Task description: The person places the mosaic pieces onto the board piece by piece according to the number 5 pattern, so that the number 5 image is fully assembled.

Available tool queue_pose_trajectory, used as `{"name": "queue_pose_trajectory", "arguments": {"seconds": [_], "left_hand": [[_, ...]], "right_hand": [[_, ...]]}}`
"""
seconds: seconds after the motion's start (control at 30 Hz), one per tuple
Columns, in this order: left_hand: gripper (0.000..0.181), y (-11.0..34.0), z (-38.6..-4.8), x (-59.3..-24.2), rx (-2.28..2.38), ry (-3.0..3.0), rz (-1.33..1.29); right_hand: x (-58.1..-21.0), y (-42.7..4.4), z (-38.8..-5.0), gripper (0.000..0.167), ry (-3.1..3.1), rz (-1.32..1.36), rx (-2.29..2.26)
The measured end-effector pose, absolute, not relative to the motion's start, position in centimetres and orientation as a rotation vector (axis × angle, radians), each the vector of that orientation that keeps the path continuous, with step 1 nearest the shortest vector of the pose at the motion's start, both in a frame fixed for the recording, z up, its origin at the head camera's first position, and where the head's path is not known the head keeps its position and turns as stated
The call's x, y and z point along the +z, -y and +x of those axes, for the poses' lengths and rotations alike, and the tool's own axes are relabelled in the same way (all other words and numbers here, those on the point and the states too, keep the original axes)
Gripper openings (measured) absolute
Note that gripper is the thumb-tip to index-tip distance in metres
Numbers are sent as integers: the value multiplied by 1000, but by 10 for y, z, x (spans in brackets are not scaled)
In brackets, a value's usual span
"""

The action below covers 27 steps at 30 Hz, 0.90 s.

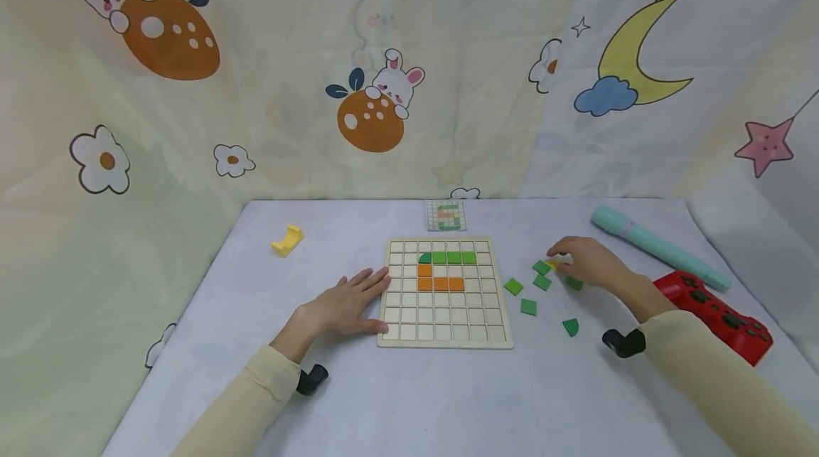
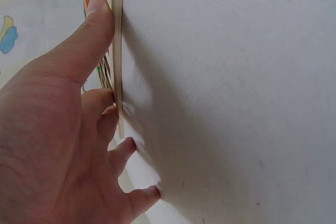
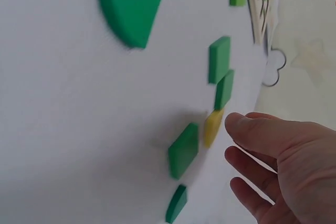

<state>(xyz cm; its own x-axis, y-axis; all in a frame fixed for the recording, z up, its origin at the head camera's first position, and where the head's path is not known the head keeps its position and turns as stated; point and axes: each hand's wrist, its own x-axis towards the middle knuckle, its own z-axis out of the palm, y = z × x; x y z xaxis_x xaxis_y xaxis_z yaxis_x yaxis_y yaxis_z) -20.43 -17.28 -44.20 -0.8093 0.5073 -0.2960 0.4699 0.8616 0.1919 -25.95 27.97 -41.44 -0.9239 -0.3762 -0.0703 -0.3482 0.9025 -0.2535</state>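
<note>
A wooden grid board (image 1: 448,335) lies mid-table, with a row of green pieces (image 1: 453,258) and several orange squares (image 1: 441,284) in its cells. My left hand (image 1: 345,305) rests at the board's left edge with fingers spread; in the left wrist view, the thumb touches the rim. Right of the board, my right hand (image 1: 590,262) hovers over loose pieces, fingers loosely bent. Its thumb is close to a yellow piece (image 3: 212,127) on the table; whether they touch is unclear. Green squares (image 3: 184,150) lie around it, with a rounded green piece (image 1: 571,328) nearer the front.
Behind the board is a small pattern card (image 1: 446,216). A yellow curved block (image 1: 287,240) lies at the back left. To the right are a teal tube-shaped object (image 1: 659,246) and a red game controller (image 1: 715,315), partly behind the right forearm. A printed cloth hangs behind the table.
</note>
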Motion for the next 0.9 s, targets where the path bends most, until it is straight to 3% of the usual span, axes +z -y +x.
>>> {"name": "queue_pose_trajectory", "arguments": {"seconds": [0.9], "left_hand": [[93,171,-204,-441,149,-2702,715]], "right_hand": [[-432,-281,-265,28,-2949,-506,-389]]}}
